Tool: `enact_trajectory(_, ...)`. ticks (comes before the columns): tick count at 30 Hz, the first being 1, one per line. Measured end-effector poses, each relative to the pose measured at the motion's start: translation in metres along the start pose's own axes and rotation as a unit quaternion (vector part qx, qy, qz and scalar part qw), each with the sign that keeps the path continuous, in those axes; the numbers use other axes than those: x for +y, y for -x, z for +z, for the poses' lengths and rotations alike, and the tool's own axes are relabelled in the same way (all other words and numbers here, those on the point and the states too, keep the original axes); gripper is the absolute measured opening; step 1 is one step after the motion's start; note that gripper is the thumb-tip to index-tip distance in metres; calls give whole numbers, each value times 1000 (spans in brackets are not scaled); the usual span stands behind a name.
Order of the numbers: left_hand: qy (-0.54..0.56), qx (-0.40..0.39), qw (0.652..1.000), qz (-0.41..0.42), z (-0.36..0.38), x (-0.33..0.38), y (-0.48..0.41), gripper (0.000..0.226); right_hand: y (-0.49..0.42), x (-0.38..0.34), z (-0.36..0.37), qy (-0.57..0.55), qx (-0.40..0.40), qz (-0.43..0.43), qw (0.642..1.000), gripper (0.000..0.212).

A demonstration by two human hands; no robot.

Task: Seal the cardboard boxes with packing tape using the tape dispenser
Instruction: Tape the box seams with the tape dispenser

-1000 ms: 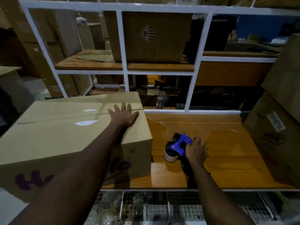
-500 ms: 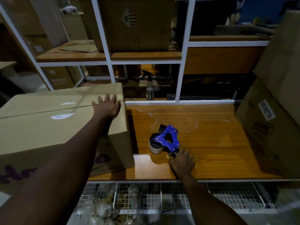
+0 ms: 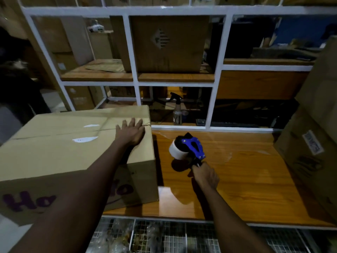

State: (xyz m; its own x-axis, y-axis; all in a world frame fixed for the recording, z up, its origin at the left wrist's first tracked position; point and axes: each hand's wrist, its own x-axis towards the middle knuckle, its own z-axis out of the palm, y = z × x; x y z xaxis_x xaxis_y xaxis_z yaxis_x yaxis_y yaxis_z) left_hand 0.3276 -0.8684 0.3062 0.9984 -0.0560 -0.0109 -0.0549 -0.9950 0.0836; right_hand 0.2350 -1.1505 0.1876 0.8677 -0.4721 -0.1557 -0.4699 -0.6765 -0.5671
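Left hand point(image 3: 131, 132) lies flat, fingers spread, on the box point(image 3: 73, 143) top (flaps unsealed) while right hand point(image 3: 205, 175) grips the tape dispenser point(image 3: 188, 147) handle above the table point(image 3: 255, 179).

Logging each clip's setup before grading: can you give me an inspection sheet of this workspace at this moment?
Surface: glossy wooden table, reflections on it.
Job's things: cardboard box, flaps closed, centre seam visible; blue tape dispenser held beside it.
Clutter: spray bottle on the shelf behind.
Hands: left hand flat on the box top; right hand grips the dispenser handle.
Cables: nothing seen.
Surroundings: white shelf frame with boxes; stacked boxes at right; wire baskets below.
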Motion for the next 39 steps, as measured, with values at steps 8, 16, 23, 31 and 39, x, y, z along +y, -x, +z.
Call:
enact_trajectory(8, -5, -29, 999, -22, -12, -104, 6, 58, 14, -156, -57, -92, 81, -86, 989, 43)
enact_trajectory(16, -3, -14, 996, -89, -27, -239, 22, 55, 74, -293, -27, -146, 38, -181, 972, 45)
enact_trajectory(23, 36, -16, 980, -193, -38, -352, 46, 58, 138, -382, 54, -337, -214, -155, 904, 16)
enact_trajectory(31, 103, -4, 973, -205, -37, -384, 39, 64, 156, -418, 100, -426, -428, -92, 792, 27)
enact_trajectory(39, 125, -6, 976, -180, -33, -329, 30, 63, 143, -400, 84, -408, -438, -112, 793, 27)
